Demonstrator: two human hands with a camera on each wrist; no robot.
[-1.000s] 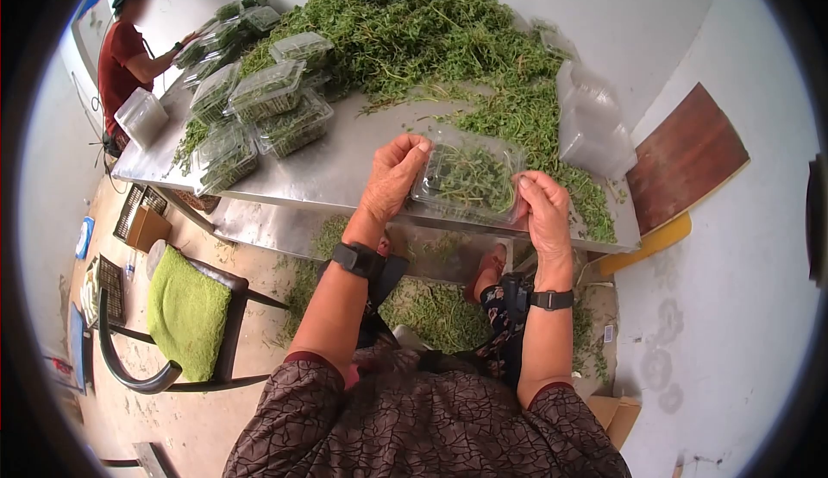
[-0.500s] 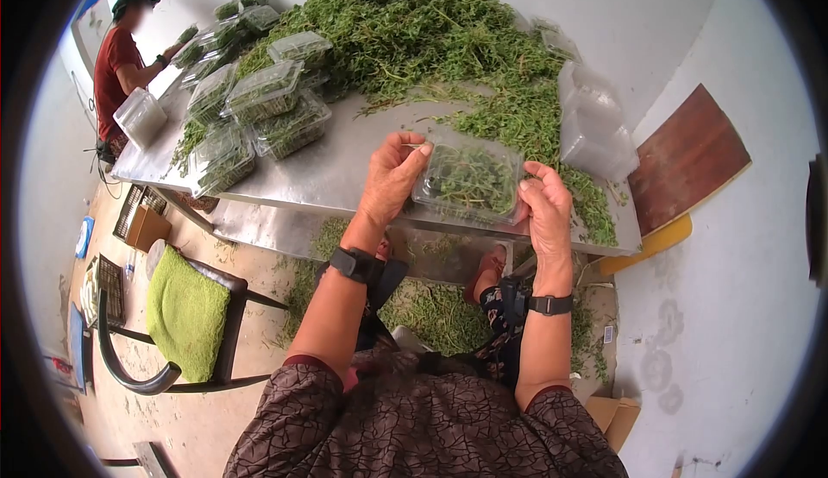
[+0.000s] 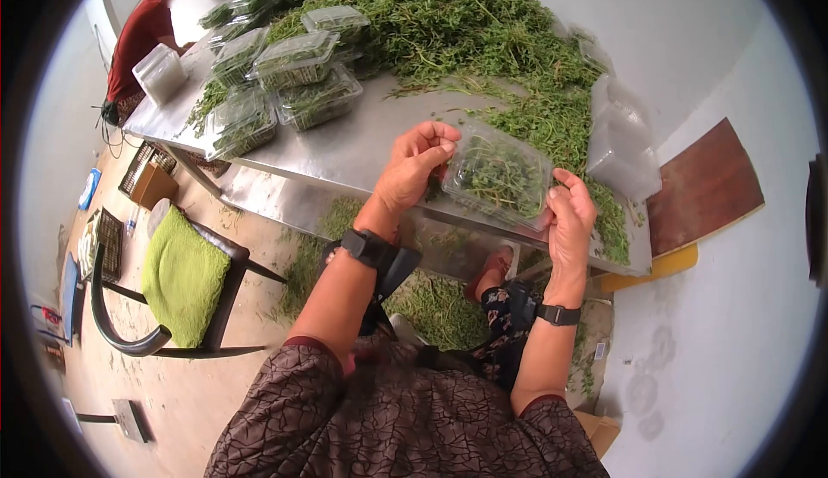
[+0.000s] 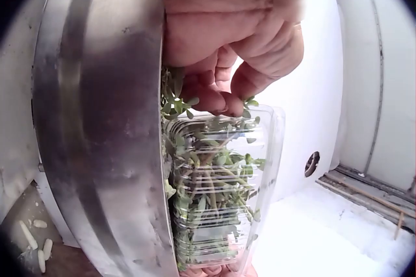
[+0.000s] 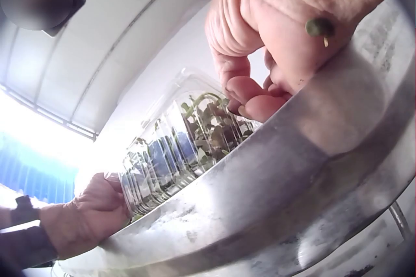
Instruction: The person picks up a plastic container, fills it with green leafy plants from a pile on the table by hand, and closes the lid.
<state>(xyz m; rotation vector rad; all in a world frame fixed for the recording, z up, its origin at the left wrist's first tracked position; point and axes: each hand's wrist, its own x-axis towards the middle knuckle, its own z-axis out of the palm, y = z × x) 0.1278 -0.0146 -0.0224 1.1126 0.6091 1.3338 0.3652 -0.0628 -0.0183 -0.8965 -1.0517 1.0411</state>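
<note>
A clear plastic clamshell box with leafy green stems inside lies at the front edge of the metal table. My left hand pinches its left corner between thumb and fingers. At the opposite corner, my right hand grips the rim with thumb and curled fingers. Through the ribbed wall, in the left wrist view, the greens show, and a small sprig pokes out by the left fingertips. In the right wrist view the box sits right at the table edge, and a leaf sticks to my right hand.
Filled boxes are stacked to the left. A large heap of greens covers the back of the table, with nested empty boxes at right. Another person stands at the far left end. Behind me on the left is a chair with a green towel.
The head view has turned, so the table and box appear shifted right and the box slightly rotated. Both hands keep their hold. The other person, who held up a box, now leans toward the table.
</note>
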